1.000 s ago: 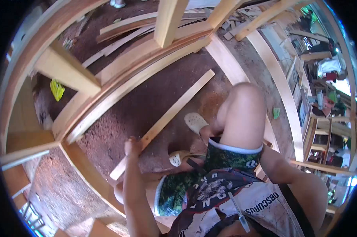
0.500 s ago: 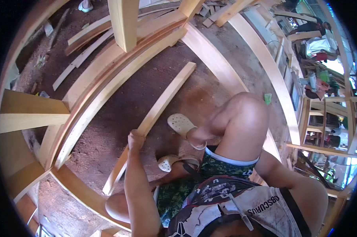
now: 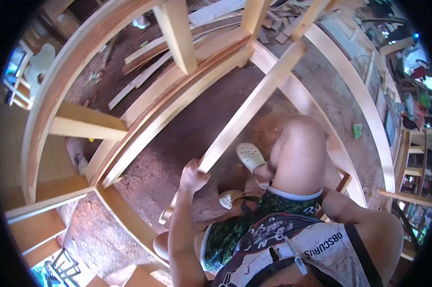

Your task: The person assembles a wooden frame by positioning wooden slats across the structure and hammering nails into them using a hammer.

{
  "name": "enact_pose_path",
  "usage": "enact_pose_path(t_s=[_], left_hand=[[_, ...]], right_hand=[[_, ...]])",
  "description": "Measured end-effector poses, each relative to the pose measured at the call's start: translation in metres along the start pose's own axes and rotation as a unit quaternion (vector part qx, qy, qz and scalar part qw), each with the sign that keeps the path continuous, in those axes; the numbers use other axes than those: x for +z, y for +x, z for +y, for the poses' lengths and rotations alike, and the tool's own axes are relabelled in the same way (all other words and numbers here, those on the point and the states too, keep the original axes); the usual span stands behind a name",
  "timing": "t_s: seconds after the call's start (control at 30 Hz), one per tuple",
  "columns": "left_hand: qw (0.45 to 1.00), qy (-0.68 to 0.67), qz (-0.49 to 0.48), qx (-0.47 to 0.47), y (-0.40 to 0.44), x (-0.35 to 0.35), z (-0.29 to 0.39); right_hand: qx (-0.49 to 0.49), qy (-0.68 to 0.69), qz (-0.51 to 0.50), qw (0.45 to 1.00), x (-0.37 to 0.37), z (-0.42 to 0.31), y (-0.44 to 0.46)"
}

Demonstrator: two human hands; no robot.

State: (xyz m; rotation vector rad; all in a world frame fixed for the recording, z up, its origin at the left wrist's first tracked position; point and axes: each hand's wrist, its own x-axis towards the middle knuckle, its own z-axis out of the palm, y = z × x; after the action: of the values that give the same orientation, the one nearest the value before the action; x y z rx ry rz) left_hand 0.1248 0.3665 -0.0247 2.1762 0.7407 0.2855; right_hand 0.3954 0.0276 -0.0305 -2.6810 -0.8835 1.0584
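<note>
My left hand (image 3: 194,176) is wrapped round a long, pale wooden strip (image 3: 254,107) near its lower end. The strip slants up and away over the dirt floor, its far end overlapping the timber at the top right. A short part of it shows below my fist. My right arm (image 3: 352,205) reaches down behind my bent knee, and the hand itself is hidden. Close by that arm, a reddish-brown piece of wood (image 3: 343,182) shows beside the frame. Around me stands a wooden frame, with a long side rail (image 3: 178,115) to the left and another rail (image 3: 316,107) to the right.
Upright posts (image 3: 175,38) and a raised top rail (image 3: 44,105) rise at the left. Loose boards (image 3: 139,83) lie beyond the frame. Another long board (image 3: 357,81) runs along the right. Shelving and clutter stand at the far right. My clogs (image 3: 250,155) rest on the dirt.
My left hand has lifted the strip off the floor, its far end now higher and farther up to the right. The view has shifted, showing more of the left of the frame.
</note>
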Motion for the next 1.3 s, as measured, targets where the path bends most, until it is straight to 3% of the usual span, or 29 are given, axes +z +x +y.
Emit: enact_pose_path(t_s=[0.2,0.27,0.33,0.4,0.5,0.53,0.6,0.63,0.67,0.7,0.73,0.87,0.9,0.93,1.0,1.1,1.3], left_hand=[[0.951,0.094,0.221,0.193,0.072,-0.033,0.127],[0.939,0.054,0.245,0.236,0.091,-0.045,0.157],[0.942,0.075,0.246,0.214,0.096,-0.058,0.195],[0.947,0.180,0.205,0.171,0.095,-0.072,0.219],[0.936,0.240,0.210,0.149,0.096,-0.074,0.186],[0.955,0.249,0.133,0.088,0.090,-0.084,0.168],[0.947,0.237,0.216,0.025,0.100,-0.046,0.067],[0.955,0.258,0.121,-0.078,0.094,-0.056,0.061],[0.908,0.371,0.185,0.066,0.082,-0.042,0.003],[0.920,0.374,0.112,0.028,0.074,-0.054,0.005],[0.885,0.442,0.140,0.035,0.076,-0.048,0.007],[0.941,0.325,0.038,-0.084,0.081,-0.042,-0.001],[0.910,0.402,0.096,-0.021,0.076,-0.013,-0.059],[0.904,0.413,0.027,-0.108,0.074,-0.018,-0.025],[0.920,0.382,0.083,-0.032,0.055,-0.013,-0.019],[0.931,0.361,0.003,-0.061,0.043,-0.047,0.043],[0.920,0.370,0.119,0.037,0.070,-0.069,0.079]], right_hand=[[-0.026,-0.012,0.024,0.999,-0.003,-0.008,0.016],[-0.033,-0.025,0.035,0.999,-0.004,-0.006,0.029],[-0.041,-0.029,0.037,0.998,-0.006,-0.012,0.036],[-0.042,-0.040,0.041,0.997,-0.008,-0.009,0.041],[-0.030,-0.034,0.056,0.997,-0.014,0.005,0.039],[-0.030,-0.031,0.059,0.997,-0.016,0.006,0.036],[-0.024,-0.026,0.059,0.998,-0.016,0.013,0.025],[-0.019,-0.020,0.059,0.998,-0.018,0.015,0.017],[-0.020,-0.016,0.056,0.998,-0.020,0.014,0.014],[-0.022,-0.009,0.055,0.998,-0.021,0.014,0.014],[-0.021,-0.003,0.055,0.998,-0.021,0.014,0.011],[-0.010,0.003,0.059,0.998,-0.019,0.022,0.002],[-0.010,0.005,0.062,0.998,-0.017,0.021,0.002],[-0.007,0.002,0.067,0.998,-0.018,0.027,0.003],[0.000,-0.004,0.073,0.997,-0.022,0.034,0.003],[0.009,-0.012,0.072,0.997,-0.026,0.041,0.012],[0.017,-0.026,0.091,0.995,-0.035,0.058,0.019]])
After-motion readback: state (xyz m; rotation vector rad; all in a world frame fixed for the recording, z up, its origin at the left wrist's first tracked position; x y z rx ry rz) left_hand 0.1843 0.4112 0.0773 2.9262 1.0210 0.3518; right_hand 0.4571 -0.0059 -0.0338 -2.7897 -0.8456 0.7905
